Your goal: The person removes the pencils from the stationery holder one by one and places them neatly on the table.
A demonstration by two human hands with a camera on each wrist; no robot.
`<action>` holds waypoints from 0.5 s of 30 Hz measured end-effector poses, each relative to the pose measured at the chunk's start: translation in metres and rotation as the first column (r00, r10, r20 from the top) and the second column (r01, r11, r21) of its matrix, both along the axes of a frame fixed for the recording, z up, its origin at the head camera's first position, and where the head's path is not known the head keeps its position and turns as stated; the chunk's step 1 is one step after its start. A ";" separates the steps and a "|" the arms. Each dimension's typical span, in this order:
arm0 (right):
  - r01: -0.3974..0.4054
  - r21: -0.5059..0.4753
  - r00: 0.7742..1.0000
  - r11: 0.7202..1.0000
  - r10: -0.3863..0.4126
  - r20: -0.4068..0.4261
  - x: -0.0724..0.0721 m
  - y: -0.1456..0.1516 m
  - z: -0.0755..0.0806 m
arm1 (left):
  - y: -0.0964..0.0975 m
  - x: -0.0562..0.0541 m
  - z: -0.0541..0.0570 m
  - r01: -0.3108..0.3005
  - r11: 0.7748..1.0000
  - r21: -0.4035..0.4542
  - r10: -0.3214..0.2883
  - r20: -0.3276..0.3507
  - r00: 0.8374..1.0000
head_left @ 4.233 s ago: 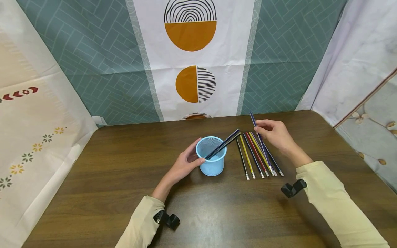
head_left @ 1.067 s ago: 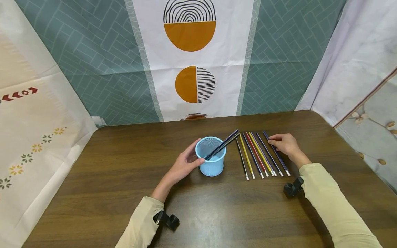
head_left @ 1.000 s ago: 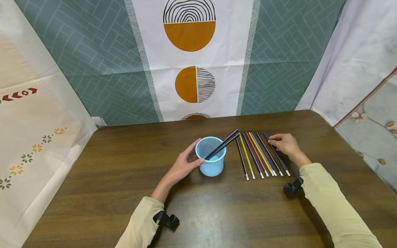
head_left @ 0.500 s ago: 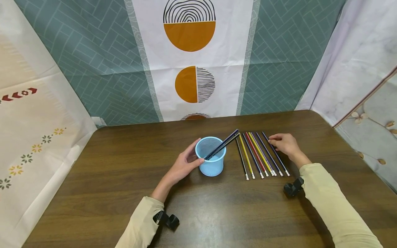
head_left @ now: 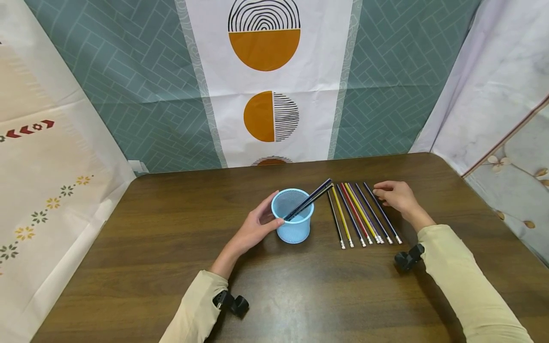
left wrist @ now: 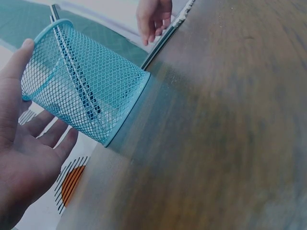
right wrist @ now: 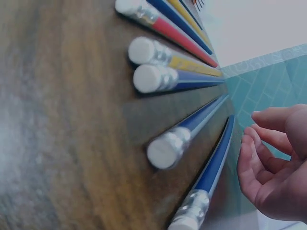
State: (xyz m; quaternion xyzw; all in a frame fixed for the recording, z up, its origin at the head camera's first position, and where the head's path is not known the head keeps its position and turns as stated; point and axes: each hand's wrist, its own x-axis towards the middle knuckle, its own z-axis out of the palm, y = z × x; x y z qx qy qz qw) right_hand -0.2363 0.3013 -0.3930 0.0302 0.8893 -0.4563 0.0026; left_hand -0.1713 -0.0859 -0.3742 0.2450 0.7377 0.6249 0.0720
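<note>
My left hand holds a light blue mesh pencil cup by its left side, thumb at the rim. Two dark pencils lean inside it toward the right; in the left wrist view they show through the mesh. Right of the cup, several pencils lie side by side in a row, among them a red pencil and, rightmost, a blue pencil. Just beside that blue one hovers my right hand, fingers loosely bent. The right wrist view shows a gap between its fingertips and the blue pencil.
The brown wooden table has its back edge against a patterned cloth. Light-coloured cloths hang at the left and right sides. A small black camera sits on each wrist.
The blue pencil that my right hand held raised over the row now lies at its right end, shifted slightly left, and the fingers have released it. The left hand has stayed on the cup.
</note>
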 end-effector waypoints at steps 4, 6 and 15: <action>-0.017 0.008 1.000 1.000 0.017 -0.011 0.000 -0.003 0.003 | 0.000 0.000 0.001 0.001 1.000 -0.003 -0.001 -0.001 1.000; -0.029 0.002 0.999 1.000 0.029 -0.014 0.000 -0.005 0.005 | 0.000 0.000 0.001 0.000 1.000 -0.005 0.000 -0.001 1.000; -0.097 0.003 0.995 0.995 0.097 -0.027 0.004 -0.019 0.014 | 0.000 0.000 0.000 0.003 1.000 -0.002 -0.003 0.004 1.000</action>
